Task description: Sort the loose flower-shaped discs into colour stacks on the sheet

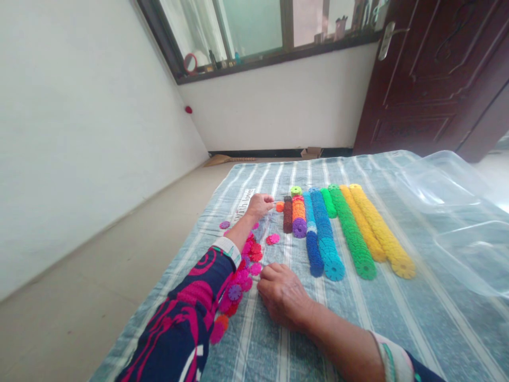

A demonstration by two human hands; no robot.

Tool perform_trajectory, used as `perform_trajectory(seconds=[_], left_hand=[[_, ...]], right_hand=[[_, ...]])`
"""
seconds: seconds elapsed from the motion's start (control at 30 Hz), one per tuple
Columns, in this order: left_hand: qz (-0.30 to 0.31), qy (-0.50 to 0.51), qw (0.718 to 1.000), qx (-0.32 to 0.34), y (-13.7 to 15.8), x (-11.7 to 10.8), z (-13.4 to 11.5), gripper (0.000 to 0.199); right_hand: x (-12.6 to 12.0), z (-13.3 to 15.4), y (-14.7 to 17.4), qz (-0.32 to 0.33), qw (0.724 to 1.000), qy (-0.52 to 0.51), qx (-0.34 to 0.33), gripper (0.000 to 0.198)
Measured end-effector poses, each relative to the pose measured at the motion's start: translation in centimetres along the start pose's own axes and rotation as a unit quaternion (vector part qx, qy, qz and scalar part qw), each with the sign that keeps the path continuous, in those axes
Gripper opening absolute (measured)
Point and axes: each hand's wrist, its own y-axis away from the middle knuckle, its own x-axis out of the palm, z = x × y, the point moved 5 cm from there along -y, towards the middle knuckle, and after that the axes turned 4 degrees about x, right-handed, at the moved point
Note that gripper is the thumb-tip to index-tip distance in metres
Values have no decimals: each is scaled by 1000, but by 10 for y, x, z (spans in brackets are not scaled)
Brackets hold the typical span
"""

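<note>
My left hand (260,206) reaches over the loose pile, its fingertips pinched together just left of an orange notched disc (280,206). Whether something thin is between them is too small to tell. My right hand (284,294) rests low over the cloth with curled fingers, right beside a pink notched disc (255,269); what its fingers hold, if anything, is hidden. Loose pink, red and purple discs (246,278) lie scattered under and beside my left forearm. To the right, overlapping rows include a brown row (287,215), an orange row (298,212) and a blue row (324,228).
Further right lie a green row (352,233) and a yellow row (382,231). Two clear plastic containers (441,178) sit at the right side of the striped cloth (274,339). Behind are a wall, a window ledge and a dark red door (429,79).
</note>
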Motion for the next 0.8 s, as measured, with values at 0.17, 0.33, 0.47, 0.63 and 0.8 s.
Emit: perform_trajectory(seconds=[0.17,0.33,0.47,0.63,0.8], left_hand=[[11,-29,999,-10,13,-37,15,12],[96,-92,990,-56,45,-81,35,10],[163,-187,965,-80,73,-105,50,7],[191,-225,949,-110,102,-115,63,9],[172,-131,966,-139,117,-112,66,16]], right_hand=[[1,-1,1,5,1000,-6,1,15],[2,-1,2,5,1000,-9,5,15],[2,-1,3,6,1000,-5,3,15],[4,-2,4,7,1000,1,1,17],[3,-2,4,11,1000,-8,-1,17]])
